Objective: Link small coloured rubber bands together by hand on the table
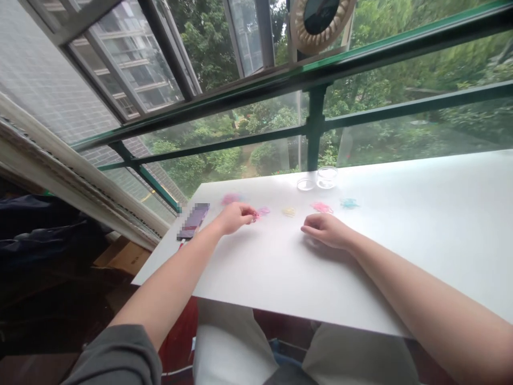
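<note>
My left hand point(237, 217) is above the white table, its fingertips pinched on small pink bands point(257, 215). Just beyond those fingertips lies a small purple pile point(264, 210). Another pink-purple pile point(231, 199) is behind my left hand. My right hand point(325, 230) rests on the table with its fingers curled together; whether anything is inside is hidden. Behind it lies a bright pink pile point(321, 207). A pale yellow pile point(288, 212) sits between the hands, and a teal pile point(350, 203) is farther right.
A clear round container point(327, 177) and a clear lid-like disc point(305, 184) stand at the white table's point(256, 267) back edge. A pixelated phone-like object point(194, 221) lies at the left. Green railing point(315, 128) runs behind; a cardboard box point(124, 255) is lower left.
</note>
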Action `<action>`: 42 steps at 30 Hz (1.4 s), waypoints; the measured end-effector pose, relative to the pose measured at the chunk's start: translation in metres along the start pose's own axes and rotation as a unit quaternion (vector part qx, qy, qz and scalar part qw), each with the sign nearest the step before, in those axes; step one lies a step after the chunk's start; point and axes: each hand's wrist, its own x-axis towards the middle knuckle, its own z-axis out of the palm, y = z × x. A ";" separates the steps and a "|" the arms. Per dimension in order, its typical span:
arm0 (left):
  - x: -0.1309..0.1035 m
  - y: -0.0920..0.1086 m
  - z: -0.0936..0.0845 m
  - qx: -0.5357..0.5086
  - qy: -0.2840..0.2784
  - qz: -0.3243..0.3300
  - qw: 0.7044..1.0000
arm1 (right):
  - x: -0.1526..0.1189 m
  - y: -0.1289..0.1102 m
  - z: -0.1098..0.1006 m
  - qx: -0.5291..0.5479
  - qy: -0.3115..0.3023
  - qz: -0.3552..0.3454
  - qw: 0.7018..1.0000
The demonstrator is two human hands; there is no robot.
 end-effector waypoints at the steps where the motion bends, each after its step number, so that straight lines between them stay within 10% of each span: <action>1: 0.000 0.006 0.013 -0.013 -0.012 0.010 1.000 | 0.000 0.000 0.000 0.001 0.005 -0.005 1.000; 13: 0.011 0.049 0.092 0.017 -0.106 0.134 0.985 | -0.001 -0.001 -0.002 0.016 0.059 -0.010 0.998; 27: 0.005 0.034 0.087 -0.139 -0.063 0.105 0.983 | -0.006 -0.007 -0.011 -0.108 -0.007 -0.020 0.994; 42: 0.005 0.036 0.083 0.019 -0.047 0.136 0.989 | -0.013 -0.010 -0.012 -0.110 -0.091 -0.041 0.989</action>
